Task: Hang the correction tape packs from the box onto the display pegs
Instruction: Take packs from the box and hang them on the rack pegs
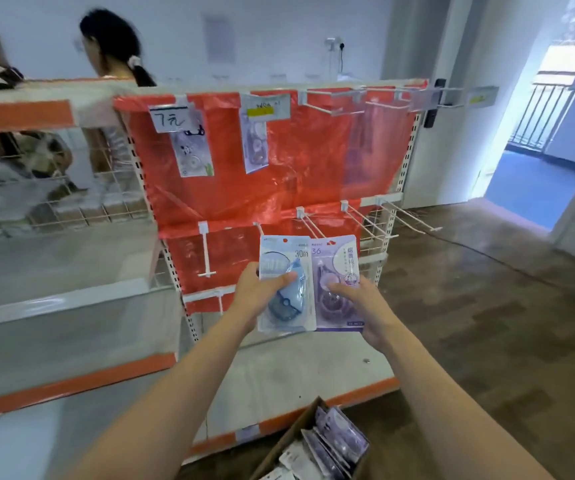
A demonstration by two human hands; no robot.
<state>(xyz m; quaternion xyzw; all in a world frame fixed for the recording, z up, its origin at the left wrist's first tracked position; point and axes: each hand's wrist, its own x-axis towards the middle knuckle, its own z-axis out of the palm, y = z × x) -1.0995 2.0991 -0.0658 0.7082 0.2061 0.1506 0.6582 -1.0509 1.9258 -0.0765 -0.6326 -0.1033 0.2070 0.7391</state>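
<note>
While both arms reach forward, a big display rack (407,161) stands in front, and red plastic sheet (300,161) covers its back. White pegs (365,220) stick out of the rack in rows. 2 packs already hang on the top pegs: a pale pack (194,154) under a paper price tag (171,118), and a purple hanging pack (254,140) beside it. A cardboard box (289,441) sits on the brown floor (487,306) at the bottom, with more packs (338,441) inside. The left hand (258,289) grips a blue correction tape pack (286,282), thumb on its front. The right hand (362,303) grips a purple correction tape pack (336,282) the same way. The 2 held packs touch side by side, just below a lower peg. A person's dark ponytail (119,43) shows behind the rack.
</note>
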